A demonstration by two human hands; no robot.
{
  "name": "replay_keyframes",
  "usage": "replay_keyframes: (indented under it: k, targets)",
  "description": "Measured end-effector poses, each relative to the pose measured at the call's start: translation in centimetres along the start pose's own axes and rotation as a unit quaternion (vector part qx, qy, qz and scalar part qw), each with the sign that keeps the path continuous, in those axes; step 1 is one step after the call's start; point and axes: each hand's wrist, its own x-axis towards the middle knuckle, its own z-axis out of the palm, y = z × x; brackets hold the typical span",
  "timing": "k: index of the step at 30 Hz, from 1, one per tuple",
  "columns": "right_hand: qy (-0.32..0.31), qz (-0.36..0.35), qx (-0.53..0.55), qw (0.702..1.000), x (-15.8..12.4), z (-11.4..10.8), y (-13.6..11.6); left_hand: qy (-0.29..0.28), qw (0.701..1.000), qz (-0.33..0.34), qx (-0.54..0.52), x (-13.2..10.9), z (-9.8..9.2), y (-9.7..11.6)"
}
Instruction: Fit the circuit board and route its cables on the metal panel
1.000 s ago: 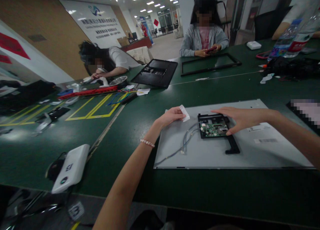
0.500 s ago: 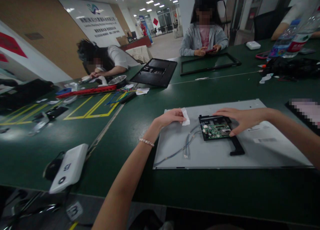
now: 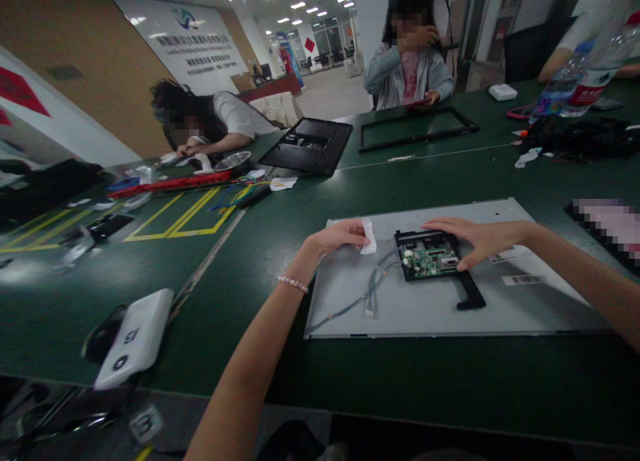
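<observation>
A grey metal panel (image 3: 500, 301) lies flat on the green table in front of me. On it sits a black bracket holding a green circuit board (image 3: 427, 261), with grey cables (image 3: 373, 287) trailing to its left. My right hand (image 3: 473, 237) rests over the board's far right edge, thumb and fingers gripping the bracket. My left hand (image 3: 337, 237) pinches a small white piece of tape (image 3: 369, 236) just left of the board. A bead bracelet is on my left wrist.
A white device (image 3: 135, 337) sits near the front left edge. Farther off lie a black back cover (image 3: 310, 144), a black screen frame (image 3: 415, 129), tools and wires in a yellow-marked area, bottles (image 3: 575, 81) and black bags at right. Two people sit across the table.
Both hands stay almost where they were on the tape and the board. The person opposite has raised a hand to the face.
</observation>
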Motion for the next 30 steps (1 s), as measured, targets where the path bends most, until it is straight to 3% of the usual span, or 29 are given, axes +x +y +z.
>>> replay_keyframes:
  k: [10,17,26,30]
  targets:
    - [0.037,-0.011,0.025,0.999,-0.3,0.8,0.2,-0.009,1.0,-0.005,0.005,0.2,0.1,-0.3]
    - [0.095,0.001,0.03,0.995,-0.7,1.6,-0.4,-0.008,1.0,0.01,0.023,0.4,0.2,-0.6]
    - [0.129,-0.011,0.097,0.987,-1.0,2.0,0.2,0.116,0.989,0.092,-0.022,0.1,0.9,-1.6]
    - [0.214,-0.008,0.206,0.955,-0.5,2.9,0.1,0.147,0.983,0.105,0.003,0.3,1.6,-1.7]
